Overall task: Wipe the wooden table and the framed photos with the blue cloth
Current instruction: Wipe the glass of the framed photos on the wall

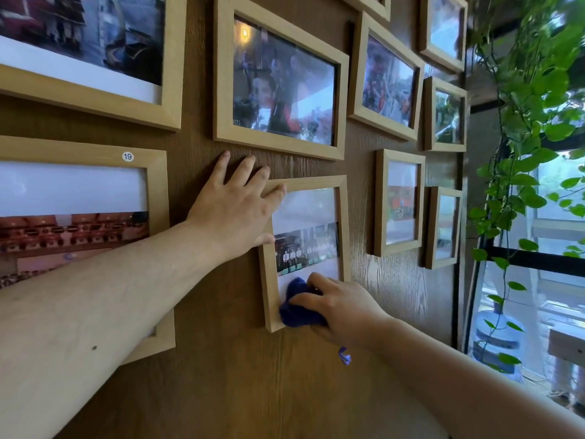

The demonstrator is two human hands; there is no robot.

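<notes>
Blue cloth (299, 307) — pale wooden frame (343, 229)

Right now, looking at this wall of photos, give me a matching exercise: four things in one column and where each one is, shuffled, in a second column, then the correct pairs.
Things
1. bunched dark blue cloth
2. round white sticker marked 19
3. left hand
4. trailing green leafy vine

Places
A. flat against the wall, fingers on the small light wooden frame's upper left corner
B. by the window at the right edge
C. under the right hand, on the small frame's lower glass
D. top rail of the big left frame

Pairs: 1-C, 2-D, 3-A, 4-B
</notes>
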